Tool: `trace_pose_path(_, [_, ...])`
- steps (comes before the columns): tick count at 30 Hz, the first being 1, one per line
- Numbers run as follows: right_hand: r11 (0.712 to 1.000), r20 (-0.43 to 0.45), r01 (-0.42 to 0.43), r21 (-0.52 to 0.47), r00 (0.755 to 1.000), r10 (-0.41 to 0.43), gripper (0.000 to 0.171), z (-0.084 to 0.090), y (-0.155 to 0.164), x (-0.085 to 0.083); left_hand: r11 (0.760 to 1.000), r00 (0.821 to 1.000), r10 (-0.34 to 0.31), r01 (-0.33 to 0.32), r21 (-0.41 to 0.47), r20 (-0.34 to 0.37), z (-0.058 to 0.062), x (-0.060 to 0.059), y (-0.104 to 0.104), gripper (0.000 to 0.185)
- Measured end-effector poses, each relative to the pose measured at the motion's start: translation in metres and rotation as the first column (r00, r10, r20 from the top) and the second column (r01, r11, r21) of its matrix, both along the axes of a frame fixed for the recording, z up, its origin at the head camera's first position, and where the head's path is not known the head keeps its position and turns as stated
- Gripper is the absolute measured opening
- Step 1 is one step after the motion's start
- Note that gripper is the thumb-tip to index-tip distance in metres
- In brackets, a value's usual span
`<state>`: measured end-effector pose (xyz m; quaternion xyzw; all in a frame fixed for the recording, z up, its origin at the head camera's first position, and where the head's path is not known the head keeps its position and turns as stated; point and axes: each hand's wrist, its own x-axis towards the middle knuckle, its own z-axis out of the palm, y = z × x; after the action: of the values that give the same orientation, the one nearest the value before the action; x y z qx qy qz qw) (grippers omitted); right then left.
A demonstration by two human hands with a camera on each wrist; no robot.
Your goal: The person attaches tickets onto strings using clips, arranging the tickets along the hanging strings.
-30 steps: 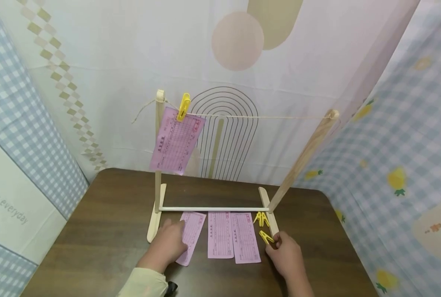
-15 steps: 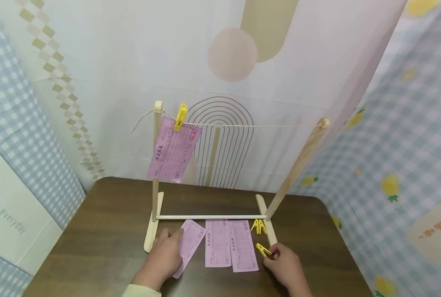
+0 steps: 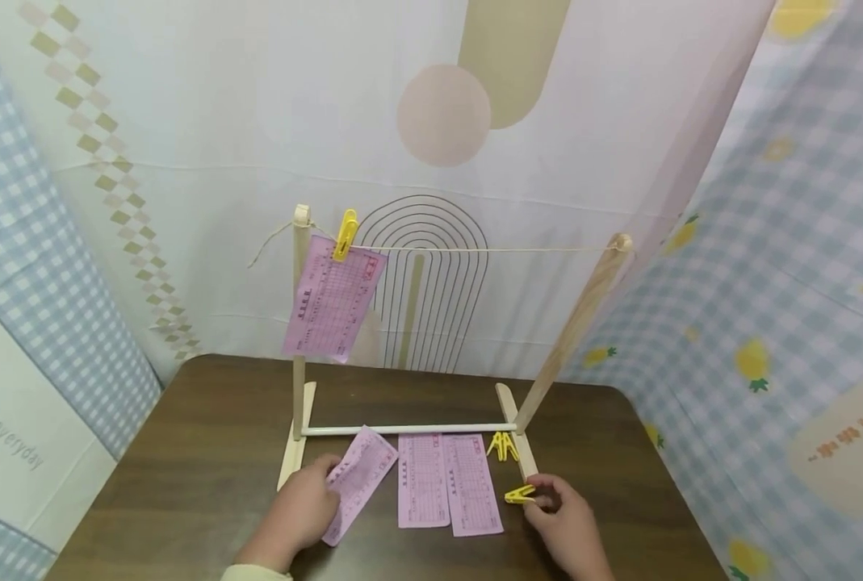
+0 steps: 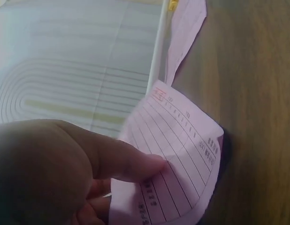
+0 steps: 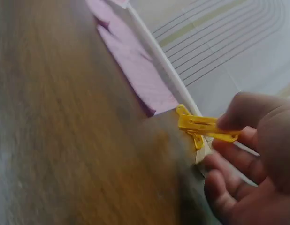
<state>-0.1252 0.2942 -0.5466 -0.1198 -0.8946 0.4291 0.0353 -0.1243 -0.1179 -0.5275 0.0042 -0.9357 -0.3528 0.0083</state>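
**L slip bowed, peg turned in R pinch**

Clock: 12 = rail side, centre = the two flat slips.

Chg vs 1 sec ago: L slip (image 3: 362, 480) at 9 swings further askew & goes from flat to bowed. L hand (image 3: 303, 500) pinches it, thumb on the printed face; can't tell if it's fully off the table (image 3: 416, 557). At 3, R hand (image 3: 565, 516) pinches the peg (image 5: 196, 124) btwn thumb & fingers, now nearly level. My read: both hands are loaded, so pick-up is prob. nearly done. Hung slip (image 3: 337, 298) at 11 stays clipped on the line (image 3: 475, 249) by the hung peg (image 3: 345, 236).

Edges: L slip's far corner comes up to the rail (image 3: 416, 429); contact unclear. Its R corner sits just beside mid slip (image 3: 422, 484), whose R side lies along R slip (image 3: 475, 488); touch or overlap, can't tell. R hand is at the near tip of R foot (image 3: 525, 454); spare pegs (image 3: 502, 444) at 2 sit close by, so prob. snag risk there.

Room: bare line runs from hung slip, 11, to R post (image 3: 574, 331), btwn 1 & 2; wide gap btwn line & rail. Bare wood shows toward 6, btwn hands.
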Motion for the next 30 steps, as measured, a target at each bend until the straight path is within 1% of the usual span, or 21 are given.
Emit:
trace_pose_path(1, [0.997,-0.019,0.002,-0.076,1.0,-0.003,0.038,0.001,0.0,0.001,1.0,1.0,0.004,-0.005,0.024,0.005,-0.001,0.0,-0.002,0.045])
trace_pose_path(2, [0.988,-0.041,-0.009,-0.153,0.999,0.002,0.039,0.001,0.0,0.002,0.998,1.0,0.002,-0.002,0.058,0.007,-0.002,0.001,-0.003,0.04])
trace_pose_path(4, [0.95,-0.089,-0.041,-0.31,0.996,0.014,0.043,0.004,-0.001,0.004,0.99,1.0,-0.008,0.007,0.137,0.01,-0.004,0.003,-0.004,0.03])
trace_pose_path(6, [0.89,-0.136,-0.096,-0.446,0.99,0.039,0.048,0.007,-0.003,0.006,0.969,1.0,-0.021,0.017,0.246,0.013,-0.005,0.004,-0.003,0.023])
trace_pose_path(8, [0.814,-0.186,-0.171,-0.554,0.979,0.079,0.052,0.014,-0.006,0.006,0.932,1.0,-0.02,0.012,0.363,0.017,-0.004,0.005,-0.001,0.019])
trace_pose_path(9, [0.783,-0.217,-0.209,-0.586,0.971,0.098,0.053,0.018,-0.008,0.006,0.907,1.0,-0.015,0.008,0.421,0.013,-0.002,0.004,0.001,0.017])
trace_pose_path(10, [0.751,-0.248,-0.251,-0.61,0.961,0.12,0.054,0.024,-0.01,0.004,0.876,1.0,-0.006,0.0,0.483,0.011,0.0,0.003,0.002,0.016])
trace_pose_path(12, [0.693,-0.308,-0.338,-0.636,0.935,0.174,0.052,0.038,-0.016,0.001,0.801,1.0,0.024,-0.028,0.598,0.013,0.006,0.0,0.006,0.01])
trace_pose_path(13, [0.669,-0.337,-0.381,-0.638,0.919,0.203,0.051,0.047,-0.019,-0.001,0.758,0.999,0.039,-0.038,0.652,0.013,0.009,-0.002,0.008,0.008])
trace_pose_path(15, [0.63,-0.385,-0.462,-0.624,0.883,0.267,0.048,0.065,-0.026,-0.006,0.674,0.998,0.061,-0.044,0.738,0.004,0.017,-0.005,0.011,0.009])
trace_pose_path(16, [0.611,-0.397,-0.492,-0.62,0.869,0.296,0.046,0.075,-0.029,-0.009,0.641,0.998,0.068,-0.041,0.767,-0.003,0.022,-0.007,0.012,0.01])
trace_pose_path(17, [0.598,-0.408,-0.519,-0.611,0.853,0.324,0.044,0.085,-0.032,-0.011,0.618,0.997,0.072,-0.037,0.786,-0.01,0.027,-0.008,0.013,0.012])
trace_pose_path(19, [0.574,-0.429,-0.572,-0.586,0.82,0.379,0.042,0.106,-0.036,-0.016,0.582,0.997,0.065,-0.011,0.813,-0.032,0.037,-0.01,0.016,0.016])
trace_pose_path(20, [0.567,-0.433,-0.589,-0.576,0.808,0.4,0.041,0.116,-0.038,-0.018,0.573,0.997,0.059,0.004,0.819,-0.046,0.041,-0.011,0.017,0.017])
trace_pose_path(22, [0.565,-0.447,-0.619,-0.545,0.785,0.429,0.039,0.137,-0.04,-0.022,0.562,0.997,0.048,0.028,0.827,-0.067,0.05,-0.014,0.021,0.017])
trace_pose_path(24, [0.579,-0.463,-0.645,-0.499,0.763,0.45,0.038,0.157,-0.043,-0.026,0.555,0.995,0.044,0.049,0.83,-0.088,0.06,-0.017,0.025,0.018])
trace_pose_path(25, [0.6,-0.471,-0.655,-0.46,0.752,0.461,0.036,0.167,-0.044,-0.027,0.553,0.994,0.046,0.059,0.831,-0.101,0.065,-0.018,0.027,0.018])
trace_pose_path(27, [0.657,-0.482,-0.661,-0.363,0.737,0.475,0.034,0.188,-0.046,-0.03,0.549,0.99,0.053,0.079,0.832,-0.129,0.074,-0.021,0.03,0.018])
trace_pose_path(29, [0.721,-0.479,-0.644,-0.256,0.732,0.484,0.031,0.209,-0.049,-0.032,0.548,0.984,0.06,0.108,0.83,-0.167,0.084,-0.023,0.033,0.02])
trace_pose_path(30, [0.746,-0.478,-0.634,-0.206,0.73,0.488,0.029,0.219,-0.051,-0.034,0.547,0.98,0.064,0.123,0.828,-0.188,0.089,-0.025,0.034,0.021])
